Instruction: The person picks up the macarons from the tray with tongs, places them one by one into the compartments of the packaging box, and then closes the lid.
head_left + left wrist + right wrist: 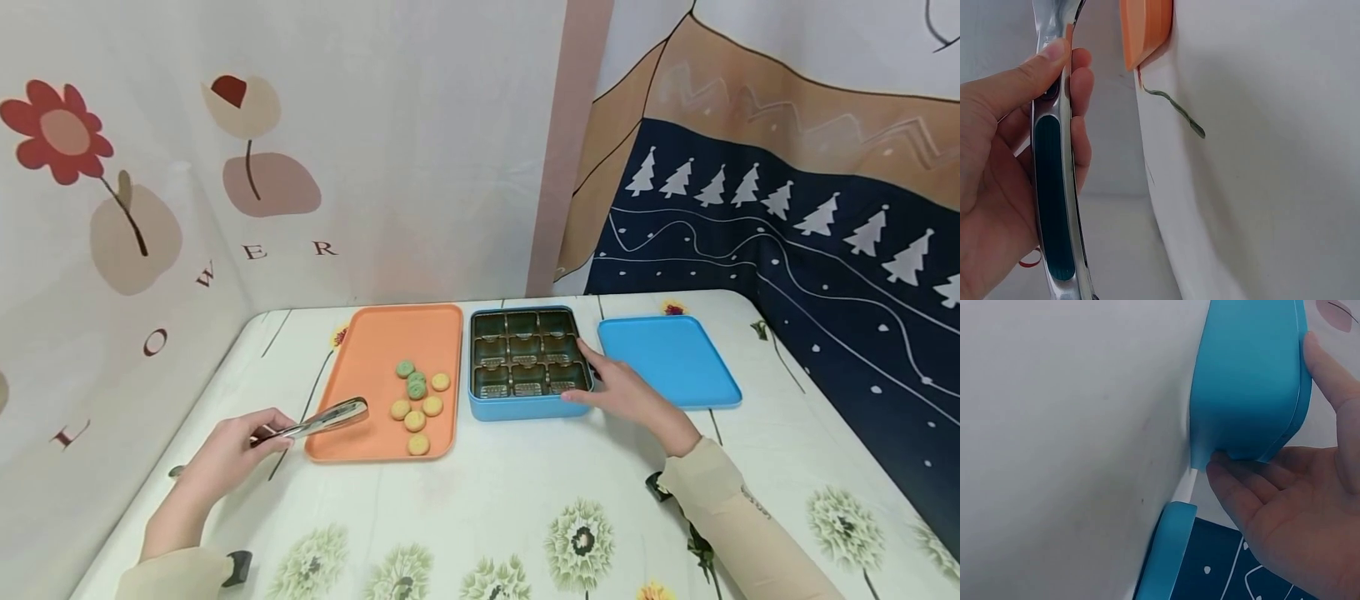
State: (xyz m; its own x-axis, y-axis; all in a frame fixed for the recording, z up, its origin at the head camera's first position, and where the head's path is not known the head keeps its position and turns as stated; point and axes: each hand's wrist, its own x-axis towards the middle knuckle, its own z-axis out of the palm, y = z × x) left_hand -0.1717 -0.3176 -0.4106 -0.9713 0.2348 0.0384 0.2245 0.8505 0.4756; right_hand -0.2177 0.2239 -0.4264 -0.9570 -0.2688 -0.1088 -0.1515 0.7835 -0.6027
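My left hand [234,448] grips tongs [332,417], best squeezed softly; my loosely spread right hand [621,388] clasps the blue box [517,409] on its left.

The left hand [234,450] holds tongs [330,418] over an orange tray [382,346] of cookies [415,421]; the right hand [626,392] grips a blue nine-compartment box [517,408].

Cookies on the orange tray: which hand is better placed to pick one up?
Likely the left hand: it holds the tongs, which reach over the orange tray toward the cookies; the right hand grips the blue box.
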